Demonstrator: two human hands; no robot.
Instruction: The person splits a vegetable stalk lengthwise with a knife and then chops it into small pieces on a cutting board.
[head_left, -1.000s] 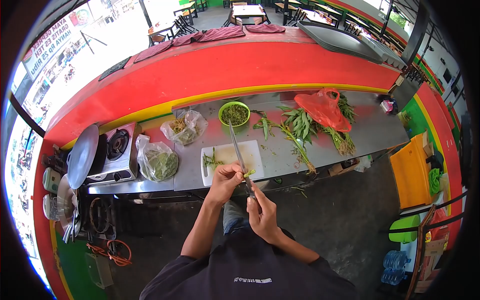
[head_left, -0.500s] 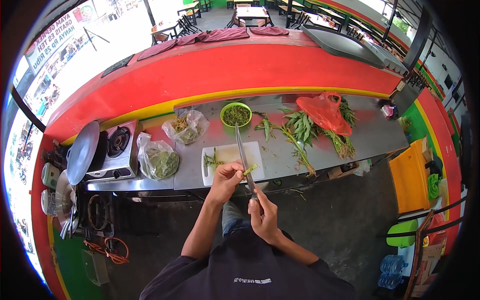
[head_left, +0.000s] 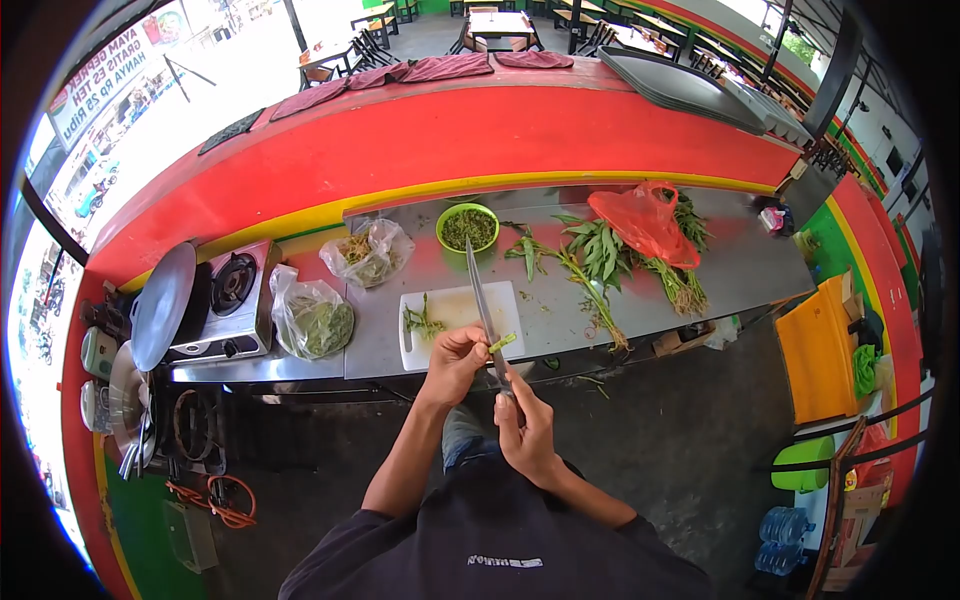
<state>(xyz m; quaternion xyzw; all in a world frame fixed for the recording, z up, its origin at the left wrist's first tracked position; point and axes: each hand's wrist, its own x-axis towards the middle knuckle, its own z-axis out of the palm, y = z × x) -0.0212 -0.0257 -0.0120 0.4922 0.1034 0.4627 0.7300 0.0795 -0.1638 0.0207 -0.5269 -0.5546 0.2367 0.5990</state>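
My right hand (head_left: 525, 428) is closed round the handle of a long knife (head_left: 480, 297), its blade pointing away from me over the counter. In my left hand (head_left: 456, 366) a short green stem (head_left: 502, 344) is pinched, and it lies against the blade near the handle. Both hands are at the front edge of a white cutting board (head_left: 462, 299), where some leafy green sprigs (head_left: 422, 319) lie at the left. Beyond the board stands a lime-green bowl (head_left: 492, 243) holding chopped greens (head_left: 462, 226); the knife tip overlaps its near rim in view.
Leafy stalks (head_left: 597, 250) and a red plastic bag (head_left: 640, 217) lie on the steel counter (head_left: 745, 268) to the right. Two clear bags of greens (head_left: 318, 322) are at the left, beside a gas stove (head_left: 240, 300) and a large pan (head_left: 166, 305). A red wall (head_left: 450, 130) runs behind.
The whole view has shifted very slightly. Both hands keep nearly the same pose, with the stem still against the knife blade.
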